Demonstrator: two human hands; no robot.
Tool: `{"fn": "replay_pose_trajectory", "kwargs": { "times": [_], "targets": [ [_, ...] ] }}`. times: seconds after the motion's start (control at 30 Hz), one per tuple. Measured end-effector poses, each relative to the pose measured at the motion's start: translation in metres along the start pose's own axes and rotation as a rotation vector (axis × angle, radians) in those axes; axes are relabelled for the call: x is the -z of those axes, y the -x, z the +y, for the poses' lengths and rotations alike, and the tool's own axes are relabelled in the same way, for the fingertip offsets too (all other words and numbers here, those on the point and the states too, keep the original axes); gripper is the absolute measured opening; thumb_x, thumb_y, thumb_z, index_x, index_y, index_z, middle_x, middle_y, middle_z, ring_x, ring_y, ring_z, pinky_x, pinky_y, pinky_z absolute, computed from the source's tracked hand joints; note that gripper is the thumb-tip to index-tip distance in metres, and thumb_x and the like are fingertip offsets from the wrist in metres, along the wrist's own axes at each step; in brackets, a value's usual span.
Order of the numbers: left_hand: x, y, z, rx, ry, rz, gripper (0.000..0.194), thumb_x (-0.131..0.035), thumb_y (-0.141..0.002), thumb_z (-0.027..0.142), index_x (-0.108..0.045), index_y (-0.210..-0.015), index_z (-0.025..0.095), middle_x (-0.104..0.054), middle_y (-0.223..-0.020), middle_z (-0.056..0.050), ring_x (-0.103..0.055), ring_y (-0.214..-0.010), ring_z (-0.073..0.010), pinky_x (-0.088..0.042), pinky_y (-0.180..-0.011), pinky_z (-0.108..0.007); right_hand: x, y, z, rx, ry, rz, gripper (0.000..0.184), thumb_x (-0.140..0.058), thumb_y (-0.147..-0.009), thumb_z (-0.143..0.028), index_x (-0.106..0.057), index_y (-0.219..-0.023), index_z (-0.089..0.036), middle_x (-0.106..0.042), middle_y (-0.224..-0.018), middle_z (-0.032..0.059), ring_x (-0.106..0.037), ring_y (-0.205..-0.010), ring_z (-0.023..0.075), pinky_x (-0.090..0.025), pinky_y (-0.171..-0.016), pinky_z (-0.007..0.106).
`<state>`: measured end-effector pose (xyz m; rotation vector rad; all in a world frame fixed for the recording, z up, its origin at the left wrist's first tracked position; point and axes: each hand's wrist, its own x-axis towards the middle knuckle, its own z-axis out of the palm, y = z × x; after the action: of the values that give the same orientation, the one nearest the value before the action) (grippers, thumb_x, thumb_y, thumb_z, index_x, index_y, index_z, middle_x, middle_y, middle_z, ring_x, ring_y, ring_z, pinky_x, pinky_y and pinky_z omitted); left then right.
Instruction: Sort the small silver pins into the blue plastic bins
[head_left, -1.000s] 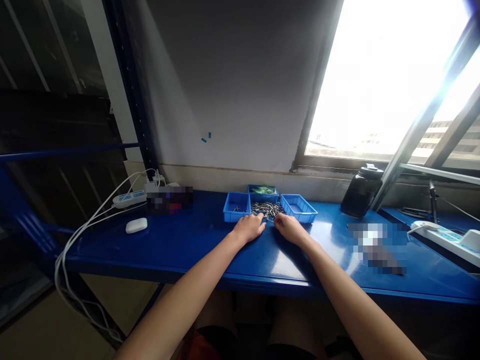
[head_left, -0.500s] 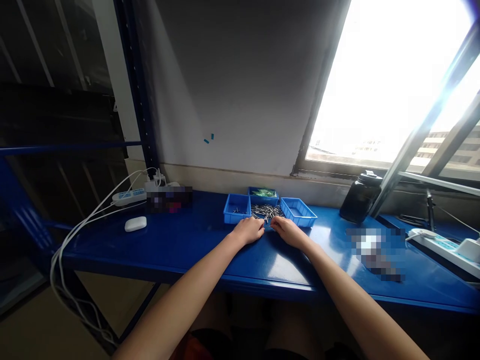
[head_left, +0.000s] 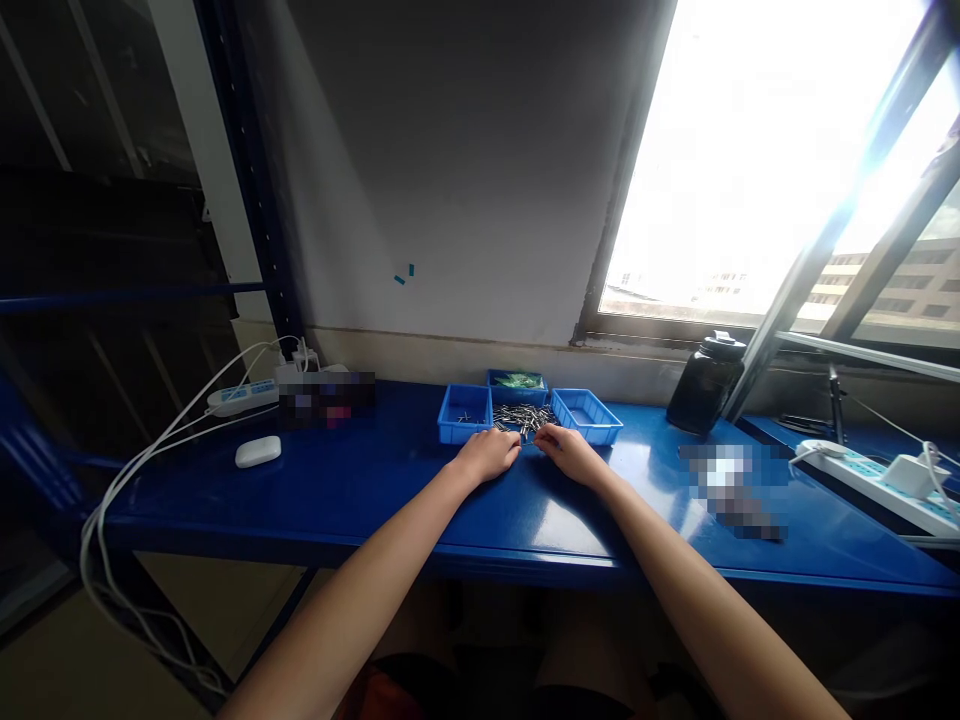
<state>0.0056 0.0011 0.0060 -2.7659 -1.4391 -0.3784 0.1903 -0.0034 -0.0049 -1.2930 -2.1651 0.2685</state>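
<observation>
A heap of small, thin metal pieces (head_left: 523,414), perhaps screws or pins, lies on the blue table between three blue plastic bins. My left hand (head_left: 489,455) rests at the near left side of the heap, its fingers curled in and mostly hidden from view. Facing it, my right hand (head_left: 568,450) is at the heap's near right side, thumb and fingers drawn together; anything in them is too small to make out. Some metal pieces lie in the left bin (head_left: 465,435). The right bin (head_left: 600,432) stands just beyond my right hand.
Behind the heap, a third bin (head_left: 517,392) contains green material. A black bottle (head_left: 705,388) and a white power strip (head_left: 874,480) stand on the right. A white case (head_left: 258,452), cables (head_left: 124,500) and another power strip (head_left: 241,398) are on the left.
The view has turned slightly to the right, so the table's things appear further left. Both hands stay at the near edge of the heap with fingers still closed.
</observation>
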Motion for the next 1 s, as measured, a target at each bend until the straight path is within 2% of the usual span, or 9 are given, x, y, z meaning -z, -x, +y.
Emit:
{"fn": "replay_pose_trajectory", "kwargs": {
  "times": [0.2, 0.4, 0.63, 0.83, 1.0],
  "targets": [
    [-0.001, -0.001, 0.0, 0.026, -0.002, 0.015, 0.031, -0.028, -0.087, 0.037, -0.055, -0.093, 0.022, -0.063, -0.087, -0.006, -0.059, -0.079, -0.0215, -0.043, -0.063, -0.028, -0.002, -0.001, 0.006, -0.008, 0.049, -0.009, 0.02, -0.047, -0.078, -0.033, -0.058, -0.084, -0.017, -0.058, -0.073, -0.0001, -0.05, -0.064, 0.0113, -0.04, -0.062, 0.022],
    [0.002, 0.0, 0.001, 0.054, 0.022, 0.024, 0.035, -0.026, -0.087, 0.039, -0.055, -0.094, 0.021, -0.063, -0.086, -0.007, -0.058, -0.08, -0.0209, -0.043, -0.065, -0.027, -0.003, -0.002, 0.009, 0.079, 0.063, 0.004, 0.021, -0.044, -0.081, -0.03, -0.061, -0.083, -0.018, -0.06, -0.077, 0.0011, -0.053, -0.071, 0.0118, -0.04, -0.068, 0.022],
    [0.0, 0.0, 0.0, -0.098, 0.107, 0.07, 0.03, -0.035, -0.085, 0.04, -0.054, -0.1, 0.023, -0.062, -0.093, -0.004, -0.057, -0.086, -0.0198, -0.042, -0.068, -0.025, -0.004, -0.002, 0.009, 0.151, 0.036, -0.035, 0.023, -0.043, -0.083, -0.03, -0.063, -0.085, -0.019, -0.062, -0.08, 0.0023, -0.055, -0.075, 0.0132, -0.04, -0.072, 0.023],
    [-0.001, -0.001, 0.0, -0.157, 0.13, 0.119, 0.025, -0.037, -0.084, 0.034, -0.053, -0.101, 0.026, -0.061, -0.097, 0.0, -0.056, -0.09, -0.0176, -0.042, -0.069, -0.023, -0.005, -0.002, 0.011, 0.177, 0.021, -0.049, 0.026, -0.042, -0.084, -0.034, -0.063, -0.085, -0.018, -0.063, -0.078, 0.0031, -0.055, -0.072, 0.0141, -0.041, -0.069, 0.024],
    [0.0, -0.002, 0.0, -0.164, 0.123, 0.127, 0.022, -0.041, -0.083, 0.032, -0.054, -0.099, 0.025, -0.061, -0.094, 0.0, -0.057, -0.085, -0.0169, -0.042, -0.065, -0.023, -0.005, -0.002, 0.008, 0.167, 0.0, -0.038, 0.027, -0.043, -0.083, -0.035, -0.064, -0.085, -0.018, -0.063, -0.079, 0.0029, -0.055, -0.073, 0.014, -0.041, -0.069, 0.024]
  ]
}}
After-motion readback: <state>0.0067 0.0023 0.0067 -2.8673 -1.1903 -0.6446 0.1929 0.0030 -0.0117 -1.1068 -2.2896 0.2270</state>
